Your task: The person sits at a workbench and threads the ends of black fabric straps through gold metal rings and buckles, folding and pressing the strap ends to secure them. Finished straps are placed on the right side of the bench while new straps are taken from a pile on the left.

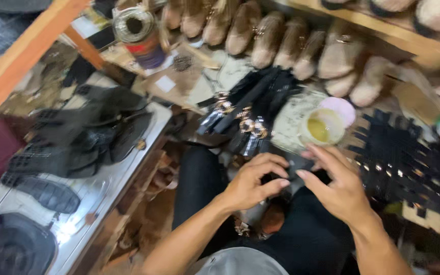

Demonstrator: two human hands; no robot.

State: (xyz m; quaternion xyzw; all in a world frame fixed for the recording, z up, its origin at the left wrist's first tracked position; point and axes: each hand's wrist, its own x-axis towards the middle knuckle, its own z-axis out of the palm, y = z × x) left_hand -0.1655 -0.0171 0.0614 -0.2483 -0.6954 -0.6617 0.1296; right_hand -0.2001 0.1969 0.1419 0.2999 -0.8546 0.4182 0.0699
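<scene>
My left hand [255, 181] and my right hand [334, 183] meet above my lap, fingers curled toward a small black piece [295, 167] between them. The picture is blurred, so I cannot tell which hand grips it. Just beyond the hands lies a pile of black straps with gold buckles [248, 119]. An open pot of yellowish glue [322, 127] stands past my right hand, its pink lid [340, 109] beside it.
Black shoe soles [85, 137] are heaped on a metal surface [98, 196] at left. A row of beige furry slippers [281, 38] lines the back. Black cut pieces [403, 168] spread at right. A wooden beam [24, 53] crosses the upper left.
</scene>
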